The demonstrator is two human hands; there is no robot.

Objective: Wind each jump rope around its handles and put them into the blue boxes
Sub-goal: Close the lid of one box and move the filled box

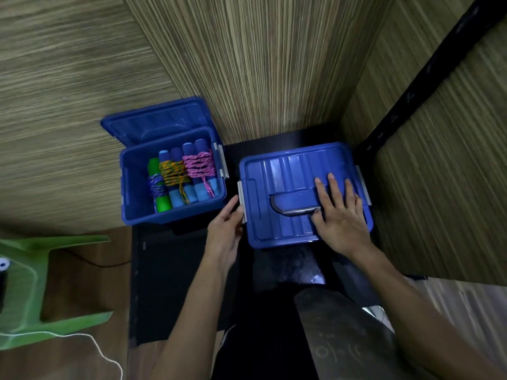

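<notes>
Two blue boxes stand side by side on a dark surface. The left box [131, 193] is open, its lid [153, 122] leaning back. Inside lie three wound jump ropes: a green-handled one with purple rope [157, 185], a blue-handled one with yellow-orange rope [172, 171], and a blue-handled one with pink rope [199, 163]. The right box [288, 171] has its lid on. My right hand [338, 212] rests flat on that lid, fingers straight, next to the dark carry handle [290, 208]. My left hand [226, 231] touches the grey latch [241, 196] on the lid's left side.
Wood-grain walls close in behind and to the right. A black post [428, 78] runs up at the right. A green plastic stool [33, 286] and a white cord [90, 344] lie on the floor at the left. My dark-clothed legs fill the lower middle.
</notes>
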